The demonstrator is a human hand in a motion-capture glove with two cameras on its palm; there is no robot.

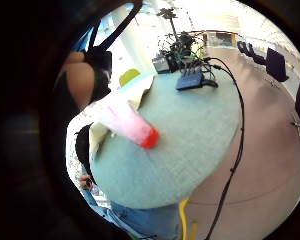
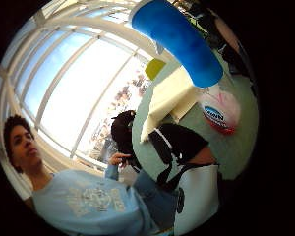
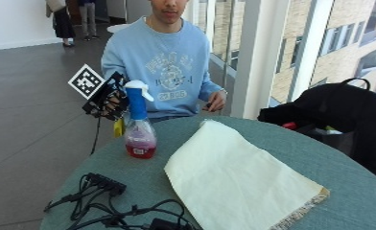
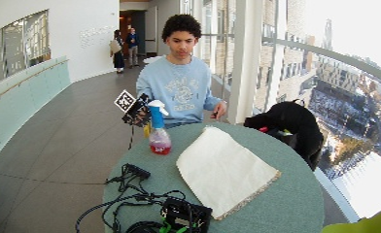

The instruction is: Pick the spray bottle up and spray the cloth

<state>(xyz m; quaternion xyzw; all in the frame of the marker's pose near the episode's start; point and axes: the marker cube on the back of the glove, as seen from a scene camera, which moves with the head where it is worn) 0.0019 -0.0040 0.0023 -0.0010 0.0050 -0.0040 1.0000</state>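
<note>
Stood upright near the left edge of the round grey-green fabric-topped table (image 3: 341, 201): clear plastic spray bottle with pink liquid, blue neck and white trigger head (image 3: 139, 125), long axis vertical. Lay flat just right of it, apart: pale yellow rectangular cloth (image 3: 236, 177). Hovered beside the blue neck, on its left: black-gloved right hand (image 3: 108, 98), fingers loosely curled toward the neck. Cannot tell whether closed on it. Bare hand rested farther off, at the table's far edge.
</note>
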